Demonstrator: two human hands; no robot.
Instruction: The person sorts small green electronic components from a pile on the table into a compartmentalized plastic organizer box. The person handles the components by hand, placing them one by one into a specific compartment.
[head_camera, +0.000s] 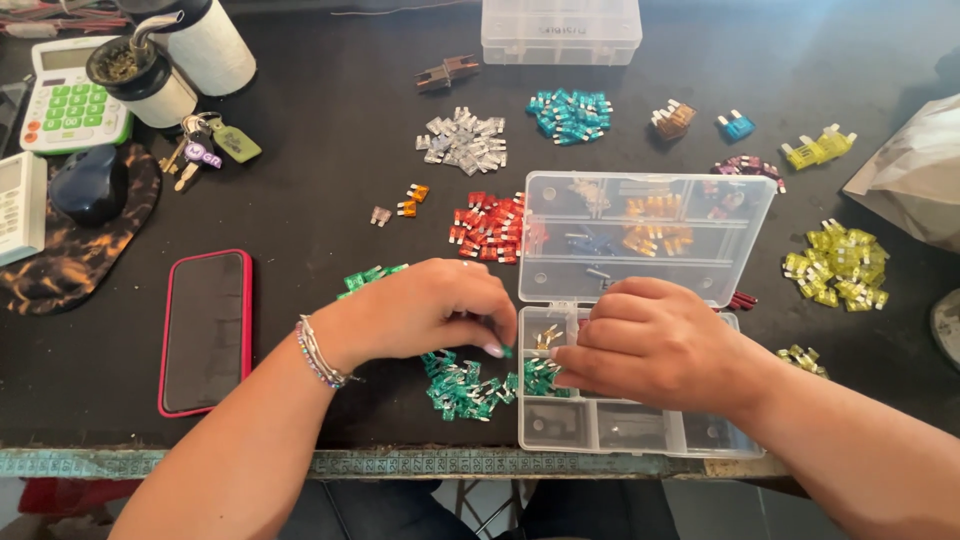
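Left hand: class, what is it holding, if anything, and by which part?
The left hand pinches a small green fuse at its fingertips, above the green fuse pile. Which part it grips cannot be told.

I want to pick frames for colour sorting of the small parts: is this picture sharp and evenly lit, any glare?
Head view: mostly sharp, with even soft light and faint shadows under the left hand and right hand. The clear lid hazes the pieces behind it; mild sheen on the phone. The green fuses read clearly. Edges bend slightly from the wide lens.
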